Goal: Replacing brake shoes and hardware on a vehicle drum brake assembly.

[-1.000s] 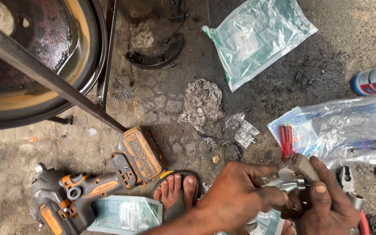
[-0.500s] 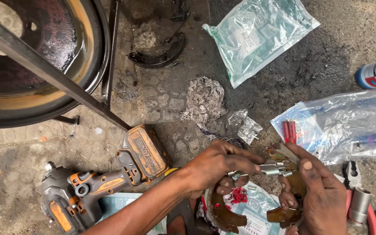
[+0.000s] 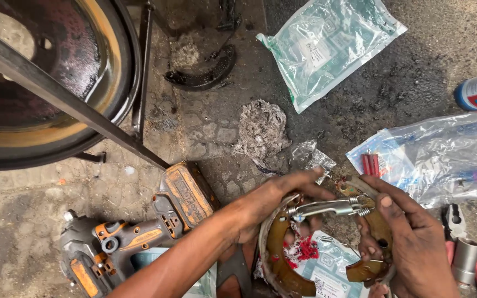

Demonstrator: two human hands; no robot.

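on greasy paving, left hand [image 3: 274, 201] and right hand [image 3: 409, 243] each grip clamped on the brake shoes [image 3: 282, 270].

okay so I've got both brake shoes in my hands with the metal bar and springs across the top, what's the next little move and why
Probably steady the right shoe with the right hand and let the left hand press the silver bar toward it. The spring at that end sits right at the shoe's top edge, the left shoe hangs loosely below, and the two bottoms are spread apart, so the assembly looks unsettled.
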